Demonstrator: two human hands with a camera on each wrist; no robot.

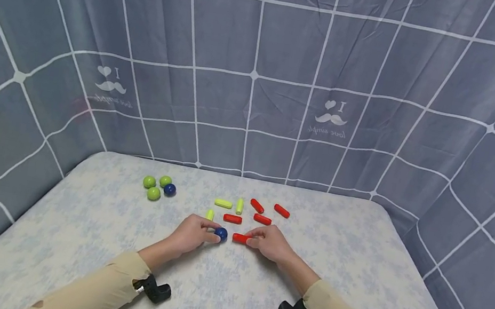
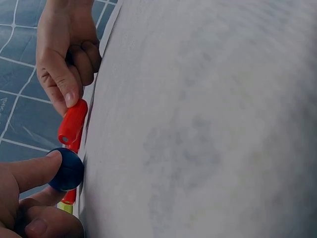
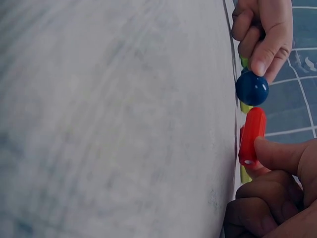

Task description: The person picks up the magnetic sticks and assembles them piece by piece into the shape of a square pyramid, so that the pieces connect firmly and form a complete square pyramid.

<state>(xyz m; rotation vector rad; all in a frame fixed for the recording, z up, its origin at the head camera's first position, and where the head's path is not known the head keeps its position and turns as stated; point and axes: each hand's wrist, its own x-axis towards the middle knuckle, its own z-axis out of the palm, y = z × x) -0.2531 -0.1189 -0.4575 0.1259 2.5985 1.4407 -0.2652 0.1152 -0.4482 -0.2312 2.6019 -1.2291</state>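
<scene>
The left hand [image 1: 190, 234] pinches a blue ball [image 1: 221, 233] at its fingertips on the table [image 1: 354, 279]; the right hand [image 1: 271, 243] pinches a red stick [image 1: 240, 238], seemingly just apart from the ball.

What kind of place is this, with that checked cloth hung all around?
Probably a makeshift recording corner rather than a living space. A grey checked cloth screens every side of a pale patterned table, and small coloured balls and sticks lie sorted on it. The left hand holds a blue ball, the right hand a red stick.
</scene>
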